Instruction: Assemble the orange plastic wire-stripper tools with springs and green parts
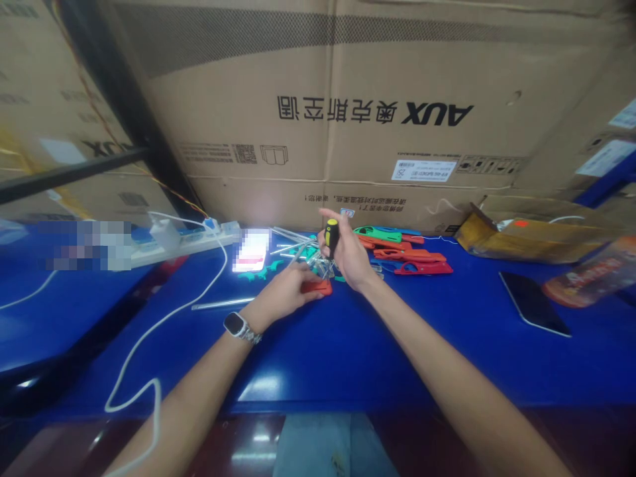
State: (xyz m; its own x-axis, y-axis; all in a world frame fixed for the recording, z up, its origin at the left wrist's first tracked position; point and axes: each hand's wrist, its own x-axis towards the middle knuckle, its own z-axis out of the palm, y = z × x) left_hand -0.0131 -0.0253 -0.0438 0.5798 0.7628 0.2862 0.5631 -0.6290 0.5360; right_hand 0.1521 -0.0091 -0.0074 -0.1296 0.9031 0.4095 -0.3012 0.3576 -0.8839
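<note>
Containers. One large cardboard box (358, 40), standing behind the table, "AUX" printed on it upside down; contents hidden. One small cardboard box (536, 248), rear right of the table, open at the top, a pale item partly showing inside. One bottle (591, 275) with an orange-red wrap, far right, blurred; contents cannot be made out.

Hands and work. Right hand (352, 257): closed round the yellow-and-black handle of a screwdriver (331, 238), held upright, shaft downward. Left hand (285, 291), a watch (238, 326) on its wrist: fingers and thumb closed on an orange piece (324, 287), which lies on the blue table (318, 358) at the fingertips, in front of and to the left of the right hand, below the screwdriver. Whether the screwdriver's tip touches the piece cannot be told.

Loose stock. Metal rods (293, 233) and green parts (268, 269), heaped beyond the left hand; one single metal rod (218, 305), left of that hand. Red and orange plastic pieces (424, 267), piled right of the right hand, a green plastic piece (381, 234) among them at the back.

Sundries. One lit screen (253, 252), left of the heap; one dark phone (534, 303), near the bottle; one white power strip (186, 246), rear left.
</note>
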